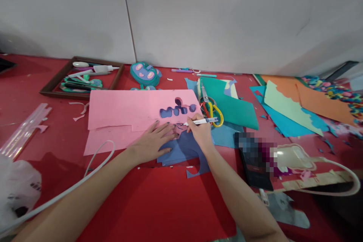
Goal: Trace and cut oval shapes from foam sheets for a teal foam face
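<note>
Slightly right of centre, my right hand (200,131) is closed around a white pen (202,121), its tip on the lower edge of a pink sheet (119,107). A dark curved line shows at the tip. My left hand (154,141) lies flat, fingers spread, across the pink sheet and a blue sheet (181,149). Several dark blue cut-out shapes (176,111) rest on the pink sheet just beyond the pen. Scissors with yellow and red handles (217,115) lie beside the pen's back end, partly over a green sheet (235,106).
A brown wooden frame (48,90) surrounds pens and a glue bottle at the back left. Near it sits a teal-and-blue cut-out piece (145,73). A phone (252,166) lies right of my forearm. A white cable (70,188) crosses the left side. Coloured sheets (286,109) spread at right.
</note>
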Demonstrator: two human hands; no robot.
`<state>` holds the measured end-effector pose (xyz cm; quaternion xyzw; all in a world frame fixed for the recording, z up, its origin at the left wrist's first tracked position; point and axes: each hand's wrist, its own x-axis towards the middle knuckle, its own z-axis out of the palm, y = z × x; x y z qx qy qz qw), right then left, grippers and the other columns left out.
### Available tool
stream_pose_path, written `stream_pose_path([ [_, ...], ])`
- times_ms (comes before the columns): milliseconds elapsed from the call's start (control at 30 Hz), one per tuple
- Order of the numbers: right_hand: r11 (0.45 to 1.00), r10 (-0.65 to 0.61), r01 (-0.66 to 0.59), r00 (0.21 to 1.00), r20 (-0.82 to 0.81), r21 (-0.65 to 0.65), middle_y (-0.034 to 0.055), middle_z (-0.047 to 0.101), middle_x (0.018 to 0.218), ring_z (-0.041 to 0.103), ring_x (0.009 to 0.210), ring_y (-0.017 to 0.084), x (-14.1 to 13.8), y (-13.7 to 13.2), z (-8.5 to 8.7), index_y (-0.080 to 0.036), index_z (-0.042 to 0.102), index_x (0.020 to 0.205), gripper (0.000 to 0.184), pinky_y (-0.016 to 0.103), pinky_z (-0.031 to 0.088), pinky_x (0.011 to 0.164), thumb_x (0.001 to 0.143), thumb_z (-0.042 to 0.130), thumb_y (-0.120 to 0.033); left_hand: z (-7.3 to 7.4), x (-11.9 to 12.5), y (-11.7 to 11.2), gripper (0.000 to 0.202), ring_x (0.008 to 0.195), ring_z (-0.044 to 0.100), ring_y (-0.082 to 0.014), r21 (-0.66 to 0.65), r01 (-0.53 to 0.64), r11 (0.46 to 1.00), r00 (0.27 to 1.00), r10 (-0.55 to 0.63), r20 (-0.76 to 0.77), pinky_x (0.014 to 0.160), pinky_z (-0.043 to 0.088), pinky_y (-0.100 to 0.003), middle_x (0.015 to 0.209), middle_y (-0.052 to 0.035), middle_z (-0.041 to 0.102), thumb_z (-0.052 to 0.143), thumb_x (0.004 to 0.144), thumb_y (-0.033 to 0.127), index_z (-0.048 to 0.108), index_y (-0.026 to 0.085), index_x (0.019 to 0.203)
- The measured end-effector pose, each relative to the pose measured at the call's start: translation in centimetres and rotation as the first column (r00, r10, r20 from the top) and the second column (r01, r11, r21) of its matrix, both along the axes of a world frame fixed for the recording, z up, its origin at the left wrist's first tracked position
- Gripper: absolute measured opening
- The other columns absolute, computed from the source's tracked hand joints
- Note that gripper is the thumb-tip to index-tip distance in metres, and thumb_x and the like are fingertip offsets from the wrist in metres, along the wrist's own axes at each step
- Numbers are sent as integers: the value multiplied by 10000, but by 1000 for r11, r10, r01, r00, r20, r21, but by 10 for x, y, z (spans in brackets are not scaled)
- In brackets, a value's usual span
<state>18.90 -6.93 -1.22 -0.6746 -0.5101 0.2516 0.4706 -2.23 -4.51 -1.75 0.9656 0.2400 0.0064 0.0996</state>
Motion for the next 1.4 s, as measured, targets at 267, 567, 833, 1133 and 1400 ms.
stream_pose_path([
  [267, 999, -33, 33, 999, 35, 2, -76, 483, 378, 522, 431, 153, 0, 1, 1, -267, 408, 566, 271, 280, 422, 602, 803, 532, -309, 1, 0, 0, 534, 1462, 218, -228, -8, 7, 1000, 1000, -8, -17, 1193, 56, -480, 1566, -78, 305, 371, 949, 499, 381, 267, 1431],
  [567, 999, -36, 37, 997, 66, -4, -86, 424, 359, 483, 384, 139, 0, 0, 4, -270, 365, 546, 289, 259, 408, 536, 789, 510, -326, 3, 1, 0, 526, 1464, 210, -230, -23, -8, 1000, 999, 7, -40, 1195, 58, -474, 1565, -81, 306, 389, 944, 493, 420, 246, 1407],
  [833, 999, -30, 31, 994, 108, -13, -94, 395, 344, 467, 374, 126, 0, -2, 4, -262, 352, 541, 274, 235, 392, 515, 772, 490, -313, 5, 1, 0, 533, 1460, 221, -225, -10, 0, 1000, 1000, 0, -22, 1195, 63, -460, 1556, -81, 328, 380, 949, 488, 393, 248, 1425],
  [1133, 999, -1, 5, 995, 102, -33, -86, 407, 342, 467, 363, 122, 0, -1, 4, -261, 350, 515, 283, 226, 376, 475, 756, 487, -322, 4, 1, -1, 531, 1460, 220, -229, -30, -3, 1000, 1000, 3, -16, 1192, 69, -475, 1558, -76, 327, 389, 948, 486, 385, 258, 1427],
  [1400, 999, 13, -10, 997, 73, -43, -93, 409, 332, 462, 356, 116, 0, -2, 0, -255, 366, 521, 273, 227, 372, 487, 751, 505, -304, 1, 1, 1, 504, 1450, 249, -253, -32, 4, 999, 1000, -4, 7, 1186, 101, -508, 1556, -80, 331, 444, 936, 451, 418, 268, 1405],
])
